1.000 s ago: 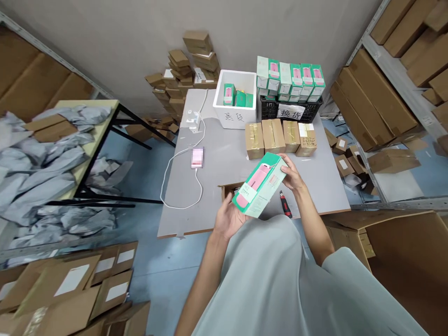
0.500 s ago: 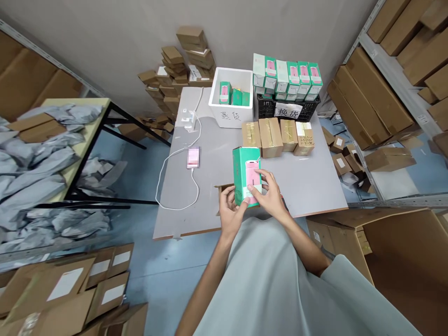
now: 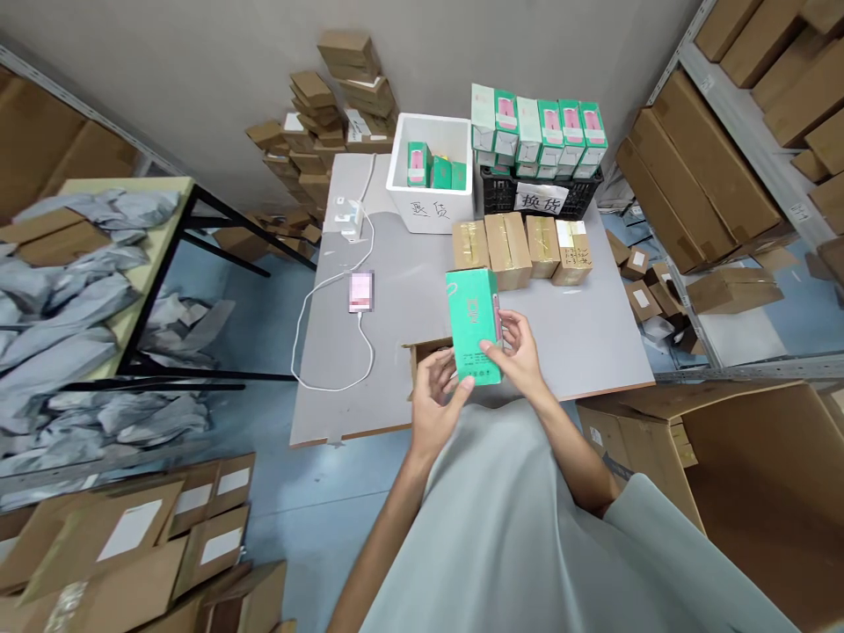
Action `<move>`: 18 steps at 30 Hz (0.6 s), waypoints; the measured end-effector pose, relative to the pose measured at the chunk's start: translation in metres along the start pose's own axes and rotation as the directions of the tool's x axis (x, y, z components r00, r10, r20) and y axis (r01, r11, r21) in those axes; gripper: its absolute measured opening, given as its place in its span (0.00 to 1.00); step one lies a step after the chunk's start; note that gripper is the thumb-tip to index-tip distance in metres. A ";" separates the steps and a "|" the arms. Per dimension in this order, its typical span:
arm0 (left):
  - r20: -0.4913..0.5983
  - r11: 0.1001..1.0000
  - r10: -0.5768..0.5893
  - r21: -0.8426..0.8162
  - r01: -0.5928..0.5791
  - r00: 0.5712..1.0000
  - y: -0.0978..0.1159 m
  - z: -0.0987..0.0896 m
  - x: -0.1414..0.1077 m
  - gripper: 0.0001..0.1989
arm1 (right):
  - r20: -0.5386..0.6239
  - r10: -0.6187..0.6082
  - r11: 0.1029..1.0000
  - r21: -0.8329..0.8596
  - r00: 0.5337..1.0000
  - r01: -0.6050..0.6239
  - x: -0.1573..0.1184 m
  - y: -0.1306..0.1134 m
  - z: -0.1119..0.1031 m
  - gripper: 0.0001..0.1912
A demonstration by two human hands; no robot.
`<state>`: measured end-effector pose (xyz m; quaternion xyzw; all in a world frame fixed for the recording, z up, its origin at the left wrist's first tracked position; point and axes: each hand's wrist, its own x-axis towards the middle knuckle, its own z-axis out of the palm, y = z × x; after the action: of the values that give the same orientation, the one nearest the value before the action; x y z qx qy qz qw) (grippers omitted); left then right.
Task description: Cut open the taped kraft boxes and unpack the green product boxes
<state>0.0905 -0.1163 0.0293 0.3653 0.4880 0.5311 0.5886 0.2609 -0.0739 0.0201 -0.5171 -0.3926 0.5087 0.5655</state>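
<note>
Between my two hands is a green product box [image 3: 472, 321], held upright above the table's front edge. Its plain green side with pale print faces me, and a sliver of the pink picture shows at its right edge. My left hand [image 3: 437, 396] grips the lower left corner, thumb at the bottom. Around the right edge, my right hand [image 3: 518, 352] is closed with its thumb on the green face. Behind the left fingers lies an opened brown carton [image 3: 417, 356], mostly hidden by the box and hand.
On the table [image 3: 409, 281] stand a white bin [image 3: 432, 211] with green boxes, a black crate [image 3: 501, 198] piled with similar boxes, and several taped cartons [image 3: 507, 251]. A phone [image 3: 360, 292] lies left on a white cable. A large open carton [image 3: 633, 457] sits at right.
My hands have turned the green box so its plain side faces me instead of the pink picture side. The view has shifted slightly.
</note>
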 end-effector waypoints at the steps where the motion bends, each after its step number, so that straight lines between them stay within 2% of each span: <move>1: 0.027 0.999 -0.016 -0.045 0.017 1.000 0.001 -0.004 0.001 0.33 | 0.038 0.032 0.996 0.078 0.999 -0.035 0.003 0.000 -0.004 0.40; 4: 0.138 0.981 -0.154 -0.095 0.168 0.978 -0.002 -0.015 0.007 0.37 | 0.126 0.085 0.968 0.224 0.988 -0.112 0.006 -0.003 -0.009 0.41; 6: 0.215 0.956 -0.256 -0.090 0.280 0.942 -0.006 -0.018 0.010 0.39 | 0.142 0.088 0.963 0.241 0.986 -0.120 0.005 -0.004 -0.008 0.43; 8: 0.229 0.946 -0.286 -0.089 0.312 0.930 -0.009 -0.018 0.011 0.38 | 0.151 0.088 0.967 0.226 0.985 -0.121 0.002 -0.004 -0.006 0.44; 13: 0.102 0.972 -0.224 -0.043 0.229 0.969 -0.009 -0.011 0.011 0.35 | 0.174 0.071 0.976 0.193 0.982 -0.105 0.004 0.001 -0.008 0.43; 16: 0.011 0.988 -0.156 -0.007 0.156 0.988 -0.003 -0.004 0.009 0.31 | 0.115 0.014 0.995 0.096 0.993 -0.025 0.005 0.000 -0.010 0.41; 18: -0.077 0.994 -0.089 0.059 0.094 0.993 0.001 0.001 0.007 0.31 | 0.062 -0.023 0.999 0.028 0.998 0.021 0.004 -0.002 -0.008 0.44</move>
<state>0.0912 -0.1096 0.0292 0.3408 0.5421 0.5013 0.5821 0.2692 -0.0714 0.0206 -0.4888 -0.4088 0.5237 0.5655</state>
